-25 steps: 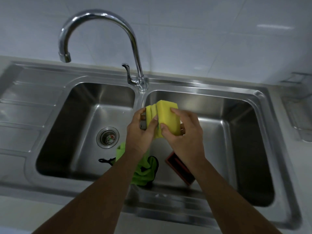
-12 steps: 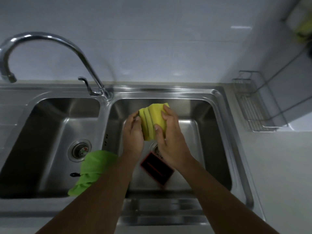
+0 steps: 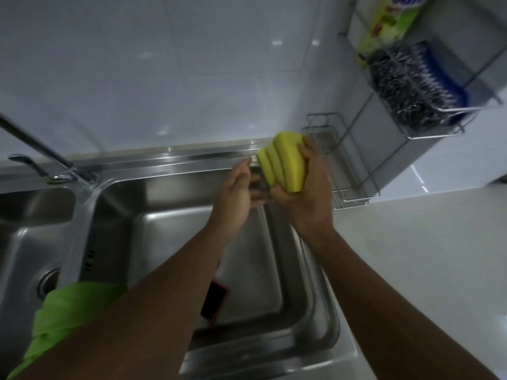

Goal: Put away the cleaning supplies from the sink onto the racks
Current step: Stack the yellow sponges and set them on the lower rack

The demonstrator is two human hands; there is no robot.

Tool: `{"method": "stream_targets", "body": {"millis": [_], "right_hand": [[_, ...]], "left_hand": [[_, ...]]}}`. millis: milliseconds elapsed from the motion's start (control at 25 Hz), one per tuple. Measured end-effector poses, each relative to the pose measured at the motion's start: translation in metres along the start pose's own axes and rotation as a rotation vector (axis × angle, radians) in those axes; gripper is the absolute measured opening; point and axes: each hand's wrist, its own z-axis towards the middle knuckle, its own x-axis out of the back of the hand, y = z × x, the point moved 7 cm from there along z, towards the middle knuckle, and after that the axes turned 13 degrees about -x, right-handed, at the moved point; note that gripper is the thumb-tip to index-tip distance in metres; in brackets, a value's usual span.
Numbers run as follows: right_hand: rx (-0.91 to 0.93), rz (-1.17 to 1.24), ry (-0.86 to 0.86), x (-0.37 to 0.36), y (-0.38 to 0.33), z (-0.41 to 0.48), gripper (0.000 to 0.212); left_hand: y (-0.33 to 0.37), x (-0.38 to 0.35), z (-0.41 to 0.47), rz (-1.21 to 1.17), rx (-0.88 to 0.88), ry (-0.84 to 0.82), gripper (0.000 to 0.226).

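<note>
Right now my right hand (image 3: 307,198) is clamped around a stack of yellow sponges (image 3: 284,163), fingers over the far end and thumb underneath, holding them in the air above the back right corner of the sink (image 3: 170,204). My left hand (image 3: 236,193) sits just beside it at nine o'clock, fingers loosely curled and touching the lower edge of the stack; I cannot tell whether it actually grips anything. At two o'clock from the sponges a low wire rack (image 3: 345,171) stands on the counter (image 3: 428,259), and higher up, toward one o'clock, a wall rack (image 3: 439,130) holds steel scourers (image 3: 403,86). Down at six o'clock a red-edged scrubbing pad (image 3: 215,303) lies in the right basin, and a green cloth (image 3: 65,316) shows at eight o'clock, partly behind my left forearm.
</note>
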Motion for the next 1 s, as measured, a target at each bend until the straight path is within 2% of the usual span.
{"method": "stream_targets", "body": {"millis": [120, 200, 440, 640, 800, 880, 1000], "right_hand": [[-0.030, -0.086, 0.152, 0.055, 0.022, 0.030, 0.090], [-0.058, -0.192, 0.187, 0.080, 0.037, 0.047, 0.093], [-0.081, -0.430, 0.041, 0.081, 0.076, 0.074, 0.083], [-0.094, -0.455, -0.069, 0.072, 0.093, 0.083, 0.078], [-0.058, -0.732, -0.197, 0.069, 0.098, 0.081, 0.084], [0.021, -0.925, -0.130, 0.073, 0.086, 0.078, 0.083], [0.092, -1.042, -0.046, 0.071, 0.076, 0.076, 0.070]], "left_hand": [[0.007, -0.051, 0.019, 0.433, -0.194, -0.210, 0.043], [0.001, -0.087, 0.023, 0.637, -0.198, -0.389, 0.049], [-0.032, -0.149, 0.028, 1.013, -0.163, -0.692, 0.078], [-0.041, -0.162, 0.030, 1.074, -0.168, -0.735, 0.086], [-0.045, -0.164, 0.032, 1.075, -0.159, -0.702, 0.084], [-0.045, -0.165, 0.034, 1.072, -0.172, -0.694, 0.083], [-0.045, -0.166, 0.036, 1.075, -0.185, -0.691, 0.083]]}}
